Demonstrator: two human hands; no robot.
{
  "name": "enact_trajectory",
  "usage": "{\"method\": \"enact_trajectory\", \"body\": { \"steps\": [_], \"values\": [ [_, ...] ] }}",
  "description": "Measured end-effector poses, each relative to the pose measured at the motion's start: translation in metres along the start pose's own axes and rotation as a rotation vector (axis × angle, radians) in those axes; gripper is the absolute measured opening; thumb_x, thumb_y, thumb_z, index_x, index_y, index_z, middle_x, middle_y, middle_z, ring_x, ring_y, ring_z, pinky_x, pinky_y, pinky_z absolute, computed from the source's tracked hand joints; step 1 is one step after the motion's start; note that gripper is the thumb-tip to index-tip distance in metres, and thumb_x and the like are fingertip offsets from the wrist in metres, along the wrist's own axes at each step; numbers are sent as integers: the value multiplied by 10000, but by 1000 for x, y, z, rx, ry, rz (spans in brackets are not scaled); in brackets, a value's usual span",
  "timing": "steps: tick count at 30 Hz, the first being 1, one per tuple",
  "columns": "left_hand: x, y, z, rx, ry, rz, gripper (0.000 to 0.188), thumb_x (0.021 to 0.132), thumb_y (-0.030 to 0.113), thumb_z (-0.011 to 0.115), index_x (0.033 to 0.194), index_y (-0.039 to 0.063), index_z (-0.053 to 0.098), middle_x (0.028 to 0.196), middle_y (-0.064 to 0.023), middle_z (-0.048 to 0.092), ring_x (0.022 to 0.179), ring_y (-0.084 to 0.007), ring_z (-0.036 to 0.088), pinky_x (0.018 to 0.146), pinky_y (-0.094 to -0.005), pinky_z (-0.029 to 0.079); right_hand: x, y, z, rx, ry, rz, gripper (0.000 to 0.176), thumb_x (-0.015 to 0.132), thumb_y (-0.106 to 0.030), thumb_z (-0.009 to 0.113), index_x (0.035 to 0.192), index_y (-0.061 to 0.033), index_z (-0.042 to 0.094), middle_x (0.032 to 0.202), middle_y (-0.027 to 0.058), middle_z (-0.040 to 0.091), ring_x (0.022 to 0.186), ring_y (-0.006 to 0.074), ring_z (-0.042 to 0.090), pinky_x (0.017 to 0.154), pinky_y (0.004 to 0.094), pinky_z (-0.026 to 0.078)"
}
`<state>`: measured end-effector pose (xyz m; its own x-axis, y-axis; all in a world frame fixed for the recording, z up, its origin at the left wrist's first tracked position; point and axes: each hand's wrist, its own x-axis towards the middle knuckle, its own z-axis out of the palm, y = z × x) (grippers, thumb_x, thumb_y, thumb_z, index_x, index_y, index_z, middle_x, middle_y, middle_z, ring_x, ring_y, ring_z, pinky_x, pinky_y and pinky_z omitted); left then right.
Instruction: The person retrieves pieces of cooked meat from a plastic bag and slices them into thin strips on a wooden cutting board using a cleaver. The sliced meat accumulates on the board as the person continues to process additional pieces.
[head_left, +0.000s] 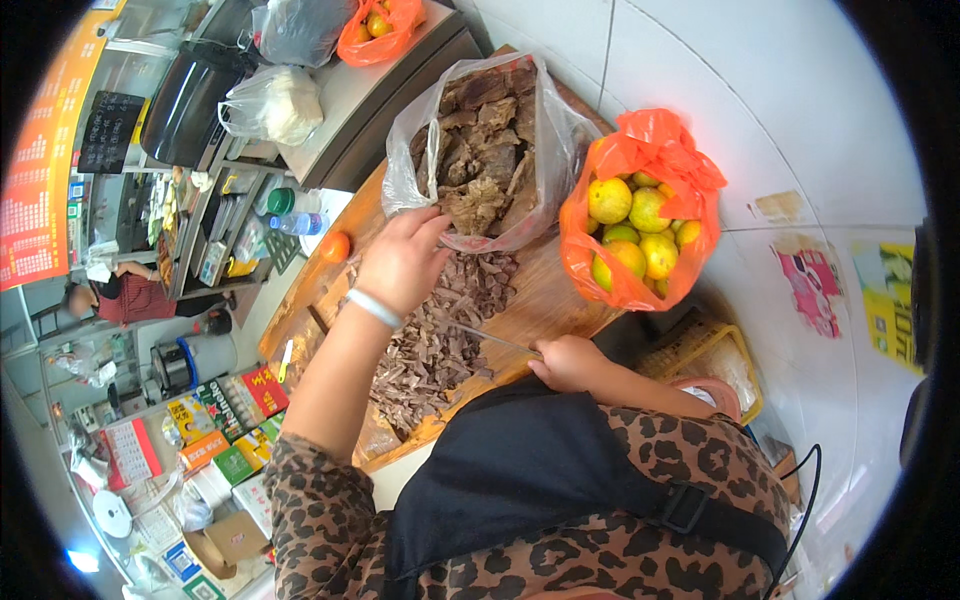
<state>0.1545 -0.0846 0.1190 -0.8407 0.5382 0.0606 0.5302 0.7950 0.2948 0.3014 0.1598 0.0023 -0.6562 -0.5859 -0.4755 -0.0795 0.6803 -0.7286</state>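
My left hand (401, 259), with a pale bangle at the wrist, is at the near rim of a clear plastic bag (562, 161). Large brown chunks of what looks like cooked meat (480, 142) fill that bag. Its fingertips are partly hidden, so I cannot tell whether they grip anything. In my right hand (570, 364) is a knife (491, 337), its thin blade seen nearly edge-on over the chopped brown pieces (427, 352). The pieces lie in a wide heap on a wooden board (570, 292).
An orange plastic bag of yellow-green citrus fruit (634, 225) stands right of the meat bag. A tomato (334, 246) and a small knife with a yellow-green handle (285, 361) lie left. A yellow basket (739, 352) is beside the tiled wall (750, 135). Another person (127, 300) is far left.
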Motion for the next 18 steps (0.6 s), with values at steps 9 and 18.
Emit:
{"method": "enact_trajectory", "body": {
  "steps": [9, 18],
  "values": [
    [84, -31, 74, 248, -406, -252, 341, 835, 134, 667, 1167, 72, 620, 1153, -133, 620, 1106, -328, 577, 965, -412, 485, 17, 18, -31, 48, -177, 29, 350, 948, -352, 543, 991, -14, 625, 904, 223, 682, 846, 413, 662, 766, 511, 528],
    [71, -14, 91, 68, -229, -146, 318, 707, 52, 696, 1012, 103, 621, 1084, -102, 616, 1048, -332, 581, 905, -425, 495, 22, 49, -17, 111, -13, -90, 319, 891, -311, 640, 965, -1, 645, 731, 226, 654, 716, 418, 654, 671, 498, 524]
  ]
}}
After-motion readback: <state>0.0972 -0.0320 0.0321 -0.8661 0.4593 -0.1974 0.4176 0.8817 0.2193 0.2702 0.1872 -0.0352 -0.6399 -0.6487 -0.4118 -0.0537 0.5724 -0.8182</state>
